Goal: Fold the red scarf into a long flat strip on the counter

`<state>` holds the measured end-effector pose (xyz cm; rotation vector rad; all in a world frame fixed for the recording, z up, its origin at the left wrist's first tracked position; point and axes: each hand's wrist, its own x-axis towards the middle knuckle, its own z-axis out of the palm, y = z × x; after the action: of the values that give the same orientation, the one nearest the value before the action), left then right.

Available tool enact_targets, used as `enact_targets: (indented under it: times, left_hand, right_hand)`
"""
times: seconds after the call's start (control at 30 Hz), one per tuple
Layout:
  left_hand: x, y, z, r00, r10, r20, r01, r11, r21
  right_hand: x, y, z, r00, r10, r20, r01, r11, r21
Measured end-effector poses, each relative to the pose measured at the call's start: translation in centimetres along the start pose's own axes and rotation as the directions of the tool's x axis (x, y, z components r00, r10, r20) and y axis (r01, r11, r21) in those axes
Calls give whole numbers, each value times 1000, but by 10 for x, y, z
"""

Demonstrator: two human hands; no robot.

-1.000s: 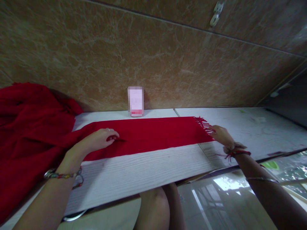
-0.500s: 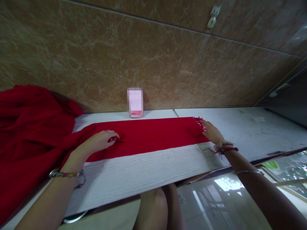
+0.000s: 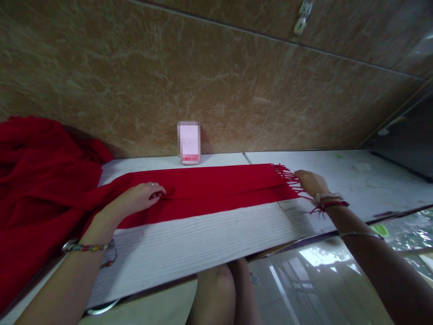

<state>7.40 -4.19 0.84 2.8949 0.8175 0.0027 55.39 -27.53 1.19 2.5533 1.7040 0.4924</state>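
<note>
A long red scarf [image 3: 209, 185] lies stretched across a white wood-grain tabletop, its tasselled end toward the right. My left hand [image 3: 145, 196], with a ring on one finger, rests on the scarf's left part; its fingers are curled together and pinch the fabric. A crease runs from those fingertips toward the right. At the fringe [image 3: 287, 176], my right hand [image 3: 311, 183] has its fingers closed on the tassel ends. Its fingertips are mostly hidden behind the hand. The rest of the red cloth [image 3: 40, 189] is heaped in loose folds at the left.
A pink-and-white box-shaped item [image 3: 189, 143], blurred out, stands against the brown marbled wall [image 3: 216, 81]. A white fixture [image 3: 302, 18] is mounted higher up. The white table [image 3: 203, 243] ends just above my knees [image 3: 216, 289]. A dark panel [image 3: 406, 135] rises at the right.
My right hand has moved to the right, off the cloth's edge, drawing the fringe out straighter. A longer crease now shows along the scarf. My left hand has stayed nearly in place.
</note>
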Motion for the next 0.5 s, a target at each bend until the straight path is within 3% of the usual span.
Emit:
enact_targets:
  times: [0.07,0.17,0.27,0.37,0.43,0.5]
  left_hand:
    - [0,1,-1,1000,-1,-3,1,1000,-6]
    - [0,2,-1,1000,15,-20,-15,1000,-24]
    - [0,2,-1,1000,18,-25,-18,1000,-19]
    - [0,2,-2,1000,19,-24,-19,1000,4]
    - [-1,2,-3,999,24,-23,-24,1000,11]
    - [-2,3,-6,999,28,-22,-27,1000,12]
  right_hand:
    - [-7,11,6,994,94,54,-93,995,-23]
    - [-13,21,16,986,168,18,-168,986,-8]
    - [-15,12,18,997,-29,-68,35,996,87]
    - [-16,-13,13,953,-292,-81,302,940,157]
    - [-16,-30,10,928,-369,-44,371,915,157]
    - [-15,-41,8,929,-366,-47,369,920,130]
